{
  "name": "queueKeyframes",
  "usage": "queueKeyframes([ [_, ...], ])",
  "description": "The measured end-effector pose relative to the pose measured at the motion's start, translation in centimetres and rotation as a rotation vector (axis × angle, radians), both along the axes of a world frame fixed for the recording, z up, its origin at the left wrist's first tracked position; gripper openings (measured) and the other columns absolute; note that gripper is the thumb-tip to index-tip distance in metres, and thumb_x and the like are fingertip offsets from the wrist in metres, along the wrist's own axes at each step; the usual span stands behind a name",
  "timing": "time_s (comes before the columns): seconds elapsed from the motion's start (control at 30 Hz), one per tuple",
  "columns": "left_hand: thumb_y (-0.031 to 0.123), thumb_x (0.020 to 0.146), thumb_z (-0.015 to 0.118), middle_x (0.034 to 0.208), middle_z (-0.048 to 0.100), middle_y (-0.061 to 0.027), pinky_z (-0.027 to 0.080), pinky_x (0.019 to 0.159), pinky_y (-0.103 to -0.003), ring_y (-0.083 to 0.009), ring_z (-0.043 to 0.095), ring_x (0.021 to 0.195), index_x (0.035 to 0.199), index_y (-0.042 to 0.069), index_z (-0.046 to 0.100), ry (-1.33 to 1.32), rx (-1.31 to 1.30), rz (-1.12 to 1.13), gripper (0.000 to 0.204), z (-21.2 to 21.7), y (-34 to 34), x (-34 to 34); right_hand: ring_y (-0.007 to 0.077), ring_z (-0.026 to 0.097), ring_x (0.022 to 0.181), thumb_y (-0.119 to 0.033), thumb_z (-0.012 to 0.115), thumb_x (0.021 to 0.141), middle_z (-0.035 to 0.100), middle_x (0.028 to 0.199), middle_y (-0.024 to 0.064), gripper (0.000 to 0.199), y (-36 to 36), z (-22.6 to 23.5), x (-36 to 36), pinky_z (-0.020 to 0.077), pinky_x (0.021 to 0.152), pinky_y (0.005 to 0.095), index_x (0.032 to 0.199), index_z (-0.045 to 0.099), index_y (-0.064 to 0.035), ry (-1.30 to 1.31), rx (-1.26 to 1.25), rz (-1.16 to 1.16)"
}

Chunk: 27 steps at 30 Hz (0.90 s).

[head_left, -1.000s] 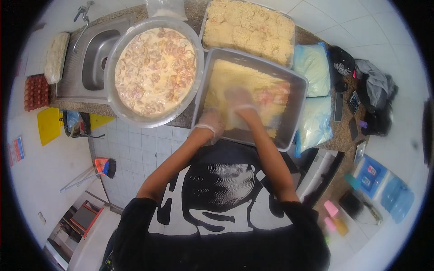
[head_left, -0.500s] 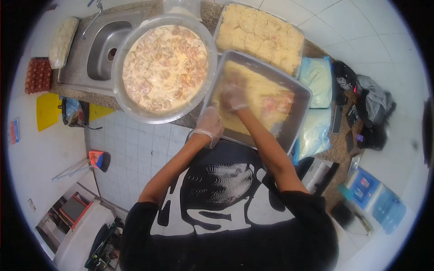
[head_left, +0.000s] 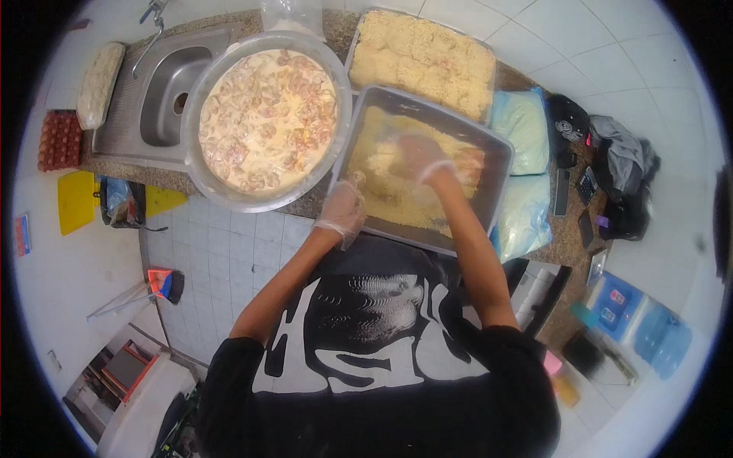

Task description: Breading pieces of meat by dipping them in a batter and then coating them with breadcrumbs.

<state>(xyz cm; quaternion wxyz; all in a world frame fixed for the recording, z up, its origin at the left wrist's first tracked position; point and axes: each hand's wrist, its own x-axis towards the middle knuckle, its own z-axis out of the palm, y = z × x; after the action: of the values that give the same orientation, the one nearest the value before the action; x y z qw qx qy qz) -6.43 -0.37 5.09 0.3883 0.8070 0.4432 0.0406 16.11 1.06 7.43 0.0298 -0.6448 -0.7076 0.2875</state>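
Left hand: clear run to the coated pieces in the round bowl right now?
Probably yes: the left hand is by the near left corner of the grey tub, the round bowl lies close by, and nothing visible covers the coated pieces.

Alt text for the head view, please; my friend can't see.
A person's gloved right hand, blurred, is in a grey tub of yellowish crumbs, the left hand at its near left corner. A large basin of creamy pieces stands left; crumb-coated pieces lie behind the tub.

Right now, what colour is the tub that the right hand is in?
The tub is grey; the head view shows it.
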Motion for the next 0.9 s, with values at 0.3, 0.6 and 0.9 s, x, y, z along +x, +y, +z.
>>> queueKeyframes([
  [0.3, 0.012, 0.077, 0.053, 0.111, 0.052, -0.0354, 0.045, 0.088, -0.048, -0.0449, 0.054, 0.105, 0.124, -0.007, 0.040, 0.338, -0.234, -0.073, 0.051, 2.6, 0.6, 2.9, 0.0367, 0.062, 0.090, -0.021, 0.055, 0.081, 0.065, 0.093, 0.0204, 0.025, -10.5, 0.4, -3.6, 0.0486, 0.080, 0.0450, 0.092, 0.067, -0.0029, -0.081, -0.102, -0.451],
  [0.6, 0.006, 0.076, 0.053, 0.116, 0.053, -0.0316, 0.042, 0.094, -0.045, -0.0428, 0.053, 0.109, 0.122, -0.006, 0.047, 0.164, -0.326, -0.133, 0.048, -0.2, 1.7, 6.3, 0.0399, 0.062, 0.088, -0.027, 0.050, 0.085, 0.063, 0.090, 0.0279, 0.033, -5.4, -3.7, -3.5, 0.0472, 0.081, 0.0463, 0.089, 0.065, 0.0023, 0.063, -0.192, -0.297],
  [0.9, 0.007, 0.077, 0.050, 0.110, 0.052, -0.0338, 0.038, 0.096, -0.049, -0.0477, 0.048, 0.108, 0.136, -0.007, 0.027, 0.089, -0.003, 0.008, 0.065, 0.6, 2.6, 3.1, 0.0322, 0.059, 0.090, -0.021, 0.054, 0.077, 0.065, 0.091, 0.0175, 0.022, 2.3, -13.6, -4.6, 0.0427, 0.083, 0.0454, 0.082, 0.066, -0.0029, -0.087, 0.364, -0.097],
])
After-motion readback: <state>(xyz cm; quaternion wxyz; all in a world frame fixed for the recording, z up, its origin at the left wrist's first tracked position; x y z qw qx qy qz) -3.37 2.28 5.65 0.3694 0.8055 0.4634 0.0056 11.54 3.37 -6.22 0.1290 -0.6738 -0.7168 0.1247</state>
